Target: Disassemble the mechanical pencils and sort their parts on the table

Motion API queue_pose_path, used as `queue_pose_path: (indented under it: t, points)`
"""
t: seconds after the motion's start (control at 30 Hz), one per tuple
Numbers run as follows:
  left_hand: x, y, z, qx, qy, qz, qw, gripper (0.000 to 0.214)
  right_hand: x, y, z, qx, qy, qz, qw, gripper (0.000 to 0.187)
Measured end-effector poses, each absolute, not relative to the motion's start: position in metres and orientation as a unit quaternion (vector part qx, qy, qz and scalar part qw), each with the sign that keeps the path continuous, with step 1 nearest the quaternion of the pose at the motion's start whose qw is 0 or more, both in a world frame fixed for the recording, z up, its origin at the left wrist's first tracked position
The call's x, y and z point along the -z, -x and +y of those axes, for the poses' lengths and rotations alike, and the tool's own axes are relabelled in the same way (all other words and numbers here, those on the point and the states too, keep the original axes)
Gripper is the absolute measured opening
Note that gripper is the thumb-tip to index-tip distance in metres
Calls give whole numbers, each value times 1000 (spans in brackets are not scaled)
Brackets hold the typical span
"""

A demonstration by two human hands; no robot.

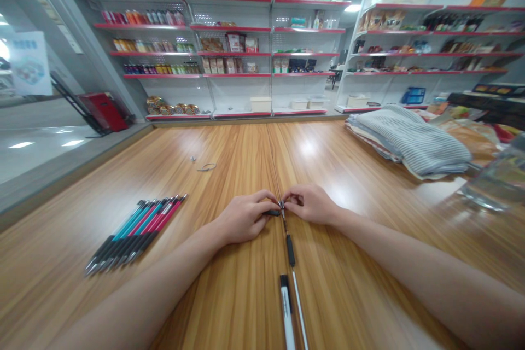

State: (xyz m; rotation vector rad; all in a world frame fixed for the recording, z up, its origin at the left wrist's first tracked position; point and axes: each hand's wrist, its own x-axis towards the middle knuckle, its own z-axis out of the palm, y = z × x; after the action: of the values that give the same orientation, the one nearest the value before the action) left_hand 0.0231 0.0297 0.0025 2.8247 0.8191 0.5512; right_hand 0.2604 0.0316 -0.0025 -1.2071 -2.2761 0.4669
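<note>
My left hand [246, 217] and my right hand [314, 204] meet over the table, thumbs and fingers pinched together. Between their fingertips is a small shiny metal pen part [281, 205]. A short black piece [271, 213] shows under the left fingertips; whether it is held or lies on the wood I cannot tell. Just below the hands, small dark pieces and a black pen grip [290, 250] lie in a line, followed by a thin white refill [299, 306]. Beside the refill lies a white pen barrel [287, 314] with a black clip end.
Several blue and pink pens [137, 234] lie side by side at left. Further back are a thin wire loop [207, 166] and a tiny metal piece [192, 158]. Folded cloths [418, 139] and a clear container [498, 178] stand at right. Stocked shelves [229, 53] rise beyond the wooden table [238, 145].
</note>
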Motion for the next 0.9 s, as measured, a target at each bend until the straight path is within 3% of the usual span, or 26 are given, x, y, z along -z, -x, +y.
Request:
queue_pose_path:
  t: [0.9]
  points:
    - [-2, -23, 30, -195, -936, 280, 81, 33, 4, -262, 32, -174, 433, -841, 273, 12]
